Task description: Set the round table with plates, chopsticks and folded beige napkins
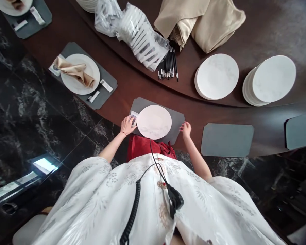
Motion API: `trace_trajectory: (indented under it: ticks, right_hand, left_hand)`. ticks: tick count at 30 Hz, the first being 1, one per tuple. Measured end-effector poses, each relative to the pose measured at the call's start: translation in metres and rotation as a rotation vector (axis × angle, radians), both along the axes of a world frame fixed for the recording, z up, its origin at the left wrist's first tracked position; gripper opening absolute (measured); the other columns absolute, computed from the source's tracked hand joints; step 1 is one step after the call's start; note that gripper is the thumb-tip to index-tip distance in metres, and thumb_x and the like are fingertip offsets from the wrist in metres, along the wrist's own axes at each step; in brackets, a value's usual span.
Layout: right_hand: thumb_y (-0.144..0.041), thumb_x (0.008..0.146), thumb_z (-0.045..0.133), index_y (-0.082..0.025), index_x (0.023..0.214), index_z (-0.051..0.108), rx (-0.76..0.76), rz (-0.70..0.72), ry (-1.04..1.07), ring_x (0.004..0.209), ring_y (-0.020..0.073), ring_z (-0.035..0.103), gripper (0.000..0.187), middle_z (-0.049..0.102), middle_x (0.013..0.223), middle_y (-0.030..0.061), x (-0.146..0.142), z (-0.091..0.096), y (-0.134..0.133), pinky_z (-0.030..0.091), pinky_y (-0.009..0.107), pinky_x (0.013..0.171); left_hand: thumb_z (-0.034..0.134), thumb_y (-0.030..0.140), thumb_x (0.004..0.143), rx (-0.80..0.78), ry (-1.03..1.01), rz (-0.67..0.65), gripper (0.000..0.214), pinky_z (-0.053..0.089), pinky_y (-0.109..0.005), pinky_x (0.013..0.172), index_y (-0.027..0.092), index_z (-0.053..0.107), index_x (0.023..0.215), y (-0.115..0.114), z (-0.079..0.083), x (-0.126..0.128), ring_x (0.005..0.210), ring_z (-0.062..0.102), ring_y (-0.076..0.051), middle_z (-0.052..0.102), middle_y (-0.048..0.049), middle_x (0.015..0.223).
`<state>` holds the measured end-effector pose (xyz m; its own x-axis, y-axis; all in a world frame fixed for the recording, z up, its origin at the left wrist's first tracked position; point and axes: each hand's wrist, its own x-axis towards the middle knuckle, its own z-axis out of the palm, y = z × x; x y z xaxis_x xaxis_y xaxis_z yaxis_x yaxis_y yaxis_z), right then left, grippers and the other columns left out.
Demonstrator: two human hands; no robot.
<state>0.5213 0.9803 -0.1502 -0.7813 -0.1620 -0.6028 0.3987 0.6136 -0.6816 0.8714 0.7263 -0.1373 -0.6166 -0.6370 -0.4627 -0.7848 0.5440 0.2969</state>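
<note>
My left hand [127, 125] has its thumb and fingers on a small white packet [134, 116] at the left edge of a grey placemat [177, 117]. A round white plate [154, 122] lies on that placemat, just right of the packet. My right hand [185, 129] is at the placemat's right edge with its fingers loosely bent and apart, and nothing shows in it. Whether its fingertips touch the mat is too small to tell.
A laid place setting with a plate [95, 68] and folded beige napkin [76, 71] is to the left. Bare placemats [227, 139] lie right. On the raised turntable are plate stacks [216, 76], beige cloths [201, 20], black chopsticks [169, 64] and plastic-wrapped white packets [142, 37].
</note>
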Motion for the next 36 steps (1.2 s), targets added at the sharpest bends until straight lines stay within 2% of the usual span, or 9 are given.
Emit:
trace_trajectory:
  ticks: [2, 4, 6, 8, 13, 20, 26, 31, 36]
  right_hand:
    - [-0.041, 0.085, 0.047, -0.022, 0.112, 0.051, 0.073, 0.209, -0.019, 0.070, 0.0122, 0.064, 0.033, 0.065, 0.102, 0.0044, 0.053, -0.008, -0.006, 0.053, 0.024, 0.060]
    - [-0.039, 0.085, 0.046, -0.021, 0.113, 0.050, 0.162, 0.342, -0.014, 0.077, 0.0152, 0.066, 0.034, 0.066, 0.103, 0.0064, 0.087, -0.015, -0.013, 0.054, 0.027, 0.070]
    - [-0.035, 0.086, 0.044, -0.020, 0.114, 0.050, 0.234, 0.396, 0.032, 0.088, 0.0188, 0.066, 0.033, 0.068, 0.102, 0.0082, 0.107, -0.020, -0.019, 0.053, 0.031, 0.083]
    - [-0.032, 0.086, 0.041, -0.019, 0.115, 0.049, 0.266, 0.387, 0.099, 0.098, 0.0207, 0.065, 0.033, 0.068, 0.104, 0.0099, 0.116, -0.022, -0.024, 0.049, 0.032, 0.092]
    - [-0.029, 0.086, 0.038, -0.019, 0.118, 0.047, 0.240, 0.383, 0.139, 0.100, 0.0199, 0.063, 0.035, 0.067, 0.109, 0.0102, 0.113, -0.023, -0.034, 0.047, 0.030, 0.095]
    - [-0.030, 0.086, 0.044, -0.017, 0.116, 0.053, 0.226, 0.496, 0.139, 0.087, 0.0201, 0.061, 0.034, 0.067, 0.094, 0.0070, 0.098, -0.031, -0.047, 0.048, 0.032, 0.091]
    - [-0.027, 0.086, 0.047, -0.017, 0.116, 0.054, 0.217, 0.558, 0.118, 0.085, 0.0193, 0.061, 0.033, 0.068, 0.093, 0.0062, 0.088, -0.038, -0.056, 0.048, 0.031, 0.088]
    - [-0.025, 0.084, 0.053, -0.018, 0.109, 0.057, 0.235, 0.633, 0.098, 0.081, 0.0195, 0.062, 0.026, 0.069, 0.087, 0.0048, 0.079, -0.034, -0.062, 0.048, 0.030, 0.086]
    - [-0.027, 0.085, 0.056, -0.021, 0.101, 0.056, 0.284, 0.685, 0.080, 0.084, 0.0206, 0.063, 0.018, 0.070, 0.087, 0.0045, 0.073, -0.025, -0.071, 0.048, 0.031, 0.087]
  left_hand:
    - [0.067, 0.045, 0.082, -0.011, 0.017, 0.105, 0.072, 0.040, -0.047, 0.107, 0.023, 0.046, 0.148, 0.006, -0.009, 0.005, 0.142, 0.035, -0.036, 0.030, -0.0160, 0.160]
    - [0.065, 0.043, 0.084, -0.015, 0.034, 0.194, 0.072, 0.041, -0.046, 0.107, 0.024, 0.043, 0.150, 0.011, -0.016, 0.009, 0.139, 0.037, -0.035, 0.031, -0.0158, 0.158]
    - [0.066, 0.043, 0.085, -0.029, 0.044, 0.279, 0.074, 0.039, -0.045, 0.108, 0.022, 0.041, 0.152, 0.014, -0.022, 0.012, 0.135, 0.040, -0.035, 0.037, -0.0176, 0.153]
    - [0.069, 0.045, 0.083, -0.031, 0.039, 0.346, 0.082, 0.038, -0.044, 0.109, 0.020, 0.037, 0.154, 0.015, -0.024, 0.014, 0.130, 0.043, -0.035, 0.040, -0.0192, 0.148]
    - [0.073, 0.051, 0.079, -0.031, 0.031, 0.390, 0.090, 0.040, -0.043, 0.105, 0.025, 0.035, 0.156, 0.014, -0.024, 0.015, 0.124, 0.046, -0.036, 0.042, -0.0175, 0.143]
    - [0.072, 0.055, 0.077, -0.012, -0.018, 0.384, 0.094, 0.037, -0.050, 0.104, 0.025, 0.033, 0.157, 0.012, -0.014, 0.014, 0.126, 0.043, -0.039, 0.041, -0.0200, 0.146]
    - [0.069, 0.056, 0.079, -0.016, -0.028, 0.407, 0.094, 0.038, -0.051, 0.103, 0.024, 0.030, 0.158, 0.017, -0.013, 0.016, 0.127, 0.043, -0.040, 0.039, -0.0200, 0.147]
    - [0.065, 0.051, 0.082, -0.060, -0.024, 0.424, 0.087, 0.038, -0.051, 0.103, 0.023, 0.032, 0.157, 0.022, -0.012, 0.015, 0.125, 0.045, -0.040, 0.041, -0.0212, 0.146]
    - [0.061, 0.053, 0.083, -0.059, -0.012, 0.430, 0.078, 0.040, -0.052, 0.102, 0.022, 0.041, 0.152, 0.018, -0.003, 0.020, 0.124, 0.049, -0.039, 0.046, -0.0211, 0.142]
